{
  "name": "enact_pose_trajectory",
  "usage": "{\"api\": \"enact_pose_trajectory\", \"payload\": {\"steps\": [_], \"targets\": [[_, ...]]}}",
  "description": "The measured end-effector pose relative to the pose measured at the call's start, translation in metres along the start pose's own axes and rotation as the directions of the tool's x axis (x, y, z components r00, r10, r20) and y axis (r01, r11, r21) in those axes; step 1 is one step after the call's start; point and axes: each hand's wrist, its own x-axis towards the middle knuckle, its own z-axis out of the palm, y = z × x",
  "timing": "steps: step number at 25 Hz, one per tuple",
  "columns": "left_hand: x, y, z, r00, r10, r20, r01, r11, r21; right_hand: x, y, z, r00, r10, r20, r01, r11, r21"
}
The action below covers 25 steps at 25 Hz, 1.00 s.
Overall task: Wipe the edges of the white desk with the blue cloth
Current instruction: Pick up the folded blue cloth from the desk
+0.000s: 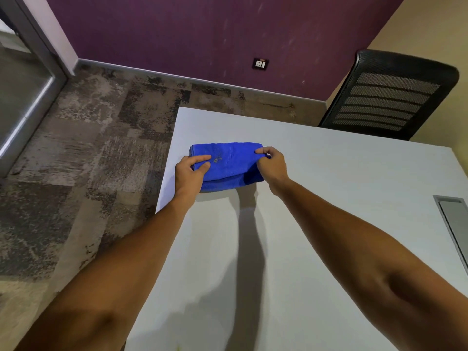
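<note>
White desk [316, 224]: flat top, bearing one folded blue cloth [229, 168] near its far left corner, just inside the left edge. A grey recessed cable tray [453, 224] is set into the top at the right margin; its contents cannot be made out. Blue cloth: folded in layers, long axis running left to right, roughly parallel to the desk's far edge; a small dark speck marks its upper face. Left hand [191, 173]: fingers curled over the cloth's left end, thumb on top, gripping it. Right hand [272, 164]: fingertips bunched, pinching the cloth's right end. Both forearms extend over the desk and cast shadows on it. Surroundings: black mesh-back office chair [390, 97] beyond the far right edge; purple wall [202, 34] with a wall socket [260, 64]; mottled grey-brown carpet [88, 148] on the left; metal-framed glass door [25, 84] at far left.
</note>
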Motion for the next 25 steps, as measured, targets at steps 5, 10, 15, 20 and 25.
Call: {"api": "enact_pose_trajectory", "payload": {"steps": [5, 10, 15, 20, 25], "targets": [[-0.064, 0.031, 0.002, 0.996, 0.050, 0.076, -0.048, 0.999, -0.026, -0.044, 0.004, -0.038, 0.982, 0.189, 0.029, -0.191, 0.967, 0.166], [-0.123, 0.076, 0.000, 0.975, 0.110, 0.191, -0.117, 0.993, 0.025, -0.102, 0.027, -0.079, 0.997, 0.073, -0.022, -0.073, 0.997, -0.001], [-0.203, 0.122, 0.000, 0.904, 0.132, 0.407, -0.214, 0.963, 0.163, -0.183, 0.065, -0.122, 0.946, -0.258, 0.197, 0.285, 0.951, -0.119], [-0.292, 0.150, -0.005, 0.738, -0.061, 0.672, -0.359, 0.808, 0.467, -0.276, 0.097, -0.170, 0.821, -0.288, 0.494, 0.352, 0.935, -0.039], [-0.363, 0.163, 0.006, 0.685, -0.150, 0.713, -0.430, 0.707, 0.562, -0.338, 0.111, -0.203, 0.692, -0.247, 0.678, 0.275, 0.959, 0.070]]}}
